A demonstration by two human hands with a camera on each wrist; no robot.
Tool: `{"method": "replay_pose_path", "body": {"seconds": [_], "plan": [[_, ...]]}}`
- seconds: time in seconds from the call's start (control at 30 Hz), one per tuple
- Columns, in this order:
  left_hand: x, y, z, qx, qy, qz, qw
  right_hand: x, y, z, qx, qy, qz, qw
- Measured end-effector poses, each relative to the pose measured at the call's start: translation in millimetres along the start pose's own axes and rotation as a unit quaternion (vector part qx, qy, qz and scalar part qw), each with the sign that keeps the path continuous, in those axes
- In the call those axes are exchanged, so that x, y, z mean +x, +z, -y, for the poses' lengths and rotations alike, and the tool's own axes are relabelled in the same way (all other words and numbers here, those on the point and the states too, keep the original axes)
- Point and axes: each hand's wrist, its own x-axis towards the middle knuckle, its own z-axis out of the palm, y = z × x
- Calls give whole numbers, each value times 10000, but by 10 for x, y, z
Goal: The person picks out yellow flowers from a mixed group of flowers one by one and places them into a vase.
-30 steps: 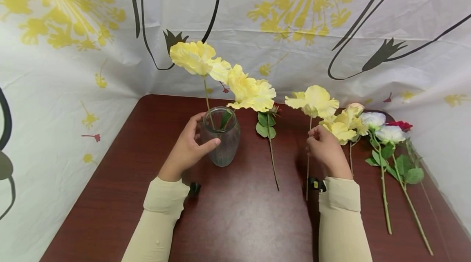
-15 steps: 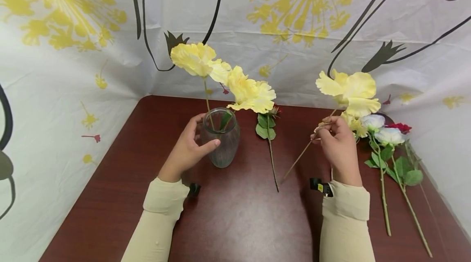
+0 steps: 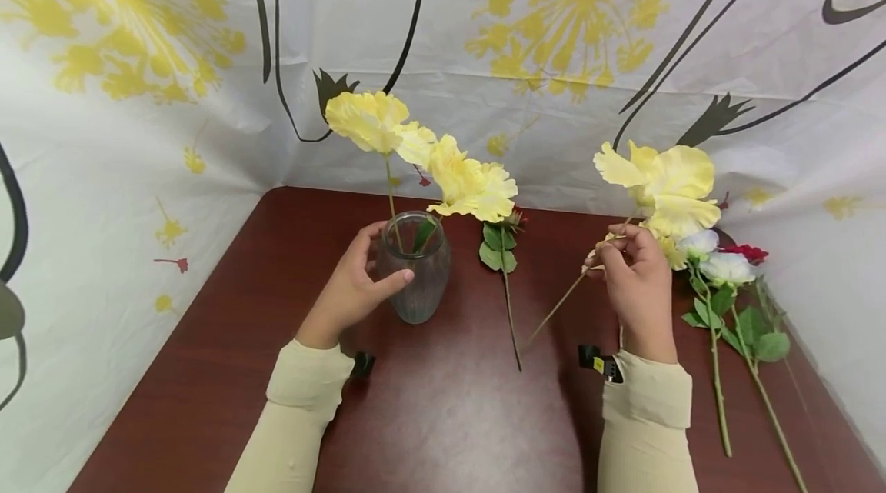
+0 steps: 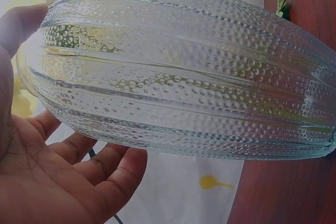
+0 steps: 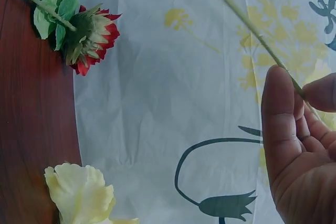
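My left hand point(image 3: 351, 287) holds a clear ribbed glass vase point(image 3: 418, 294) near its rim, thumb on one side and fingers on the other. The left wrist view shows the dimpled glass point(image 4: 173, 77) up close. Two yellow flowers point(image 3: 370, 122) lean out of the vase, one to each side. Between thumb and fingers, my right hand point(image 3: 640, 289) pinches the thin stem of another yellow flower point(image 3: 674, 181). Its stem point(image 5: 247, 24) slants down to the left in the head view, with the bloom above the hand. Part of that bloom is hidden in the right wrist view.
A red flower with green leaves point(image 3: 498, 247) lies between the vase and my right hand. At the right lie white flowers point(image 3: 728, 268), a red one point(image 3: 744, 253) and a partly hidden yellow one. Patterned white cloth point(image 3: 443, 78) hangs behind the brown table point(image 3: 443, 416).
My right hand has moved right and tilted the yellow flower's stem from near upright to a slant, its bloom swinging to the right. The left hand stays at the vase.
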Motion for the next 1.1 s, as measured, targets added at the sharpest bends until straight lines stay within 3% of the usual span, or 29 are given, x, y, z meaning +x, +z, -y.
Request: {"method": "replay_pose_path", "body": {"seconds": [0.3, 0.5, 0.63, 0.77, 0.93, 1.1], "plan": [[-12, -6, -20, 90, -38, -1, 10000, -36, 39, 38, 183, -97, -60, 9998], [-16, -4, -23, 74, 11, -16, 10000, -68, 70, 84, 896, -131, -393, 9951], [-11, -5, -28, 19, 32, -14, 10000, -96, 81, 128, 1597, -567, -947, 9810], [-20, -1, -35, 11, 28, 15, 10000, -126, 83, 189, 2305, -1005, -1436, 9571], [-34, 2, -50, 36, -14, -2, 10000, -144, 110, 253, 2986, -1133, -1693, 9324], [-28, -1, -48, 22, -7, -21, 10000, -153, 144, 292, 3089, -1164, -1637, 9296]]}}
